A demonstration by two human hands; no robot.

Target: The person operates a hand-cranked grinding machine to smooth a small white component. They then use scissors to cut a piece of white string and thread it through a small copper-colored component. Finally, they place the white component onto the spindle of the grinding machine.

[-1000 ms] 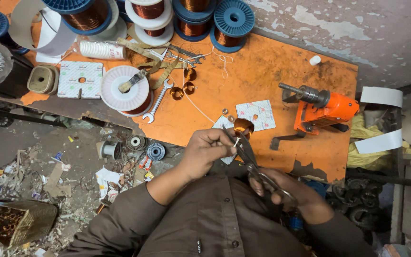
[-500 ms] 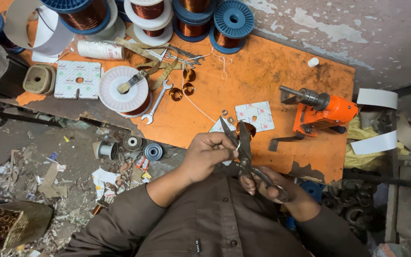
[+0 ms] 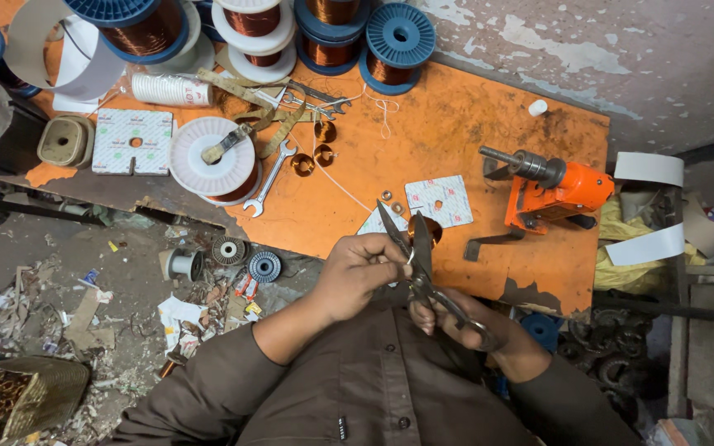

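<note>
My right hand [image 3: 489, 330] grips the handles of a pair of metal scissors [image 3: 413, 256], whose blades stand apart and point up over the orange table edge. My left hand [image 3: 355, 272] pinches a small pale piece between thumb and fingers right at the blades. A small copper coil [image 3: 433, 225] shows just behind the blades, partly hidden by them. Two white cards [image 3: 440, 201] with a centre hole lie on the table just beyond my hands.
An orange hand winder [image 3: 551, 190] stands at the right. A spanner [image 3: 268, 177], small copper coils [image 3: 324, 132] and a white spool [image 3: 212, 157] lie mid-table; copper wire spools [image 3: 398, 37] line the back. The table edge [image 3: 291, 239] drops to a littered floor with small spools [image 3: 229, 250] at left.
The scissor blades have opened wider and swung upright over the table edge. My left hand has shifted its pinch slightly toward the blades; the copper coil is now more hidden.
</note>
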